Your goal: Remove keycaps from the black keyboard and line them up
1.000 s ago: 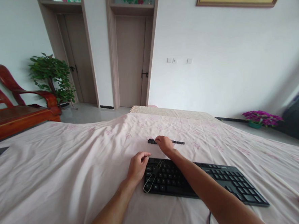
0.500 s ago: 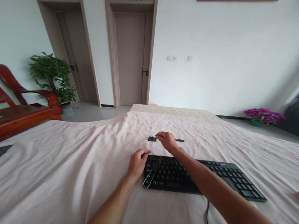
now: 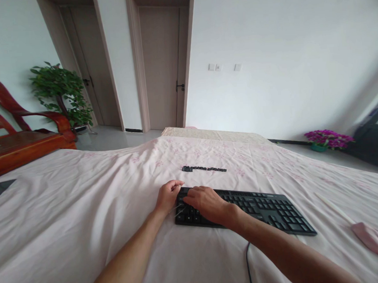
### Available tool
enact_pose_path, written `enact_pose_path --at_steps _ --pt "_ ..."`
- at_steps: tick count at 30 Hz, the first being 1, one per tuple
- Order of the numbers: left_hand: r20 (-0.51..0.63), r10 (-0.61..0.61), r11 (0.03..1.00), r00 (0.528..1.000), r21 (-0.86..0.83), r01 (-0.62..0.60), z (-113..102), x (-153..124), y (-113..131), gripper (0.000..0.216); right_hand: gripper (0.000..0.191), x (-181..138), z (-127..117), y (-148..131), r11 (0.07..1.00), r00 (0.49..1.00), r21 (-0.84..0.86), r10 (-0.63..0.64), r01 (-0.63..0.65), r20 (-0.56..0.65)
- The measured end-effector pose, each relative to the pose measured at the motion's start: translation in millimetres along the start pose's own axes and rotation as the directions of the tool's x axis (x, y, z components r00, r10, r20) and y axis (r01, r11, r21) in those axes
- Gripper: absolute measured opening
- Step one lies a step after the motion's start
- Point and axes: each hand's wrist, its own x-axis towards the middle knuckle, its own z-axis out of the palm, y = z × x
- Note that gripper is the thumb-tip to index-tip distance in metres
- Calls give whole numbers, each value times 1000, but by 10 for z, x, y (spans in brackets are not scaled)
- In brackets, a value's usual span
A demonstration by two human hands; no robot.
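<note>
Keyboard (image 3: 260, 203) lies under right hand (image 3: 208, 202), left hand (image 3: 167, 197) at its corner; whether either grip pinches anything is unclear.

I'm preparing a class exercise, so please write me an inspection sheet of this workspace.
Surface: wrinkled, flower-patterned pink cloth.
Job's things: black keyboard; row of loose black keycaps beyond it; thin wire tool at its left end, partly hidden.
Clutter: pale stick and pink piece, right side.
Hands: left hand at keyboard's far left corner; right hand over its left keys; grip unclear for both.
Cables: black cable at keyboard's near side.
Surroundings: doors, wooden chair, potted plant, purple flowers.
</note>
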Motion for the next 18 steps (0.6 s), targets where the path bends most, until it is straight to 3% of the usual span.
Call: enact_pose_path --at_steps 5,8,10,13,15,18 --pt "8 4 1000 1000 -19 -4 -5 -1 7 29 23 -18 53 23 999 999 -16 32 -32 -16" --pt "16 0 999 1000 -43 1 -7 -16 24 29 18 -49 82 99 989 991 105 113 -106 -65" --pt "18 2 999 1000 -49 -2 -4 -32 36 28 14 -71 82 176 956 958 233 220 -176 -183" --pt "9 6 999 1000 -47 -5 9 -60 62 28 6 -102 75 301 848 826 464 442 -256 -352" --pt "-11 14 999 1000 -32 -15 18 -82 91 27 9 -119 97 364 723 756 640 565 -261 -329" --pt "-18 79 997 997 25 -79 23 -118 155 26 16 -132 184 392 523 735 824 644 -220 -212"
